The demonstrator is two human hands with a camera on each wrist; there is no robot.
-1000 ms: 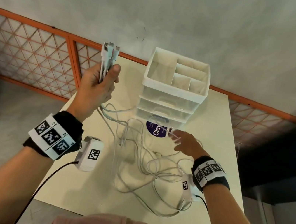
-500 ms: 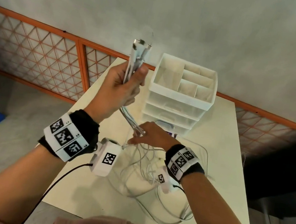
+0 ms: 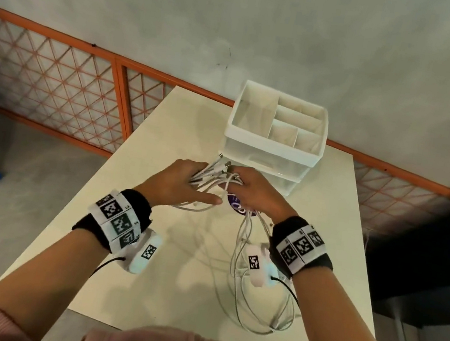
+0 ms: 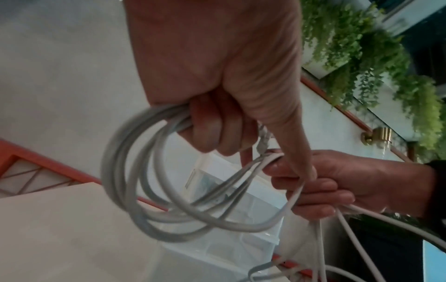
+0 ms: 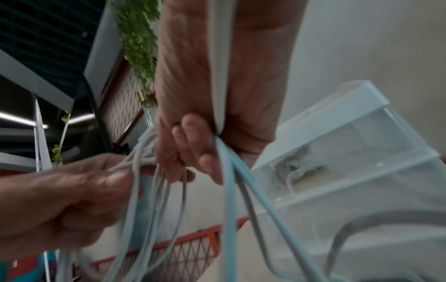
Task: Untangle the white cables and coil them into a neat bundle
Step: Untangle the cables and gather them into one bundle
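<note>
The coiling is under way. The left hand (image 3: 179, 183) is curled round a gathered bunch of thin, smooth white rubbery cables (image 3: 217, 173), whose small metal-tipped plugs (image 3: 223, 162) poke out just beyond its knuckles. In the left-wrist view several round loops (image 4: 149, 187) hang below its closed fingers (image 4: 212, 131), soft-edged and slightly uneven in size. The right hand (image 3: 258, 194), touching the left or nearly so, has its fingers folded over the strands (image 5: 229, 171) that run on from the bunch, so both hands have hold of the same cables.

From under the right wrist the uncoiled length drops down to the pale, matt cream worktop (image 3: 140, 289) and lies there in loose, crossing curves (image 3: 255, 307) nearer the person than either hand. These look slack, not knotted, though where they cross I cannot tell which strand lies on top.

The next move, I judge, calls for the right hand to slide back along the strands, draw up another length and lay it as a fresh loop into the left hand's grip, matching the size of those already hanging. The cables look springy and slippery, so loops may slip open if the left hand loosens.

Just beyond both hands stands a white plastic drawer organiser (image 3: 273, 148), boxy, with clear-fronted drawers and an open divided top. A round purple label (image 3: 237, 204) shows between the wrists, mostly covered.
</note>
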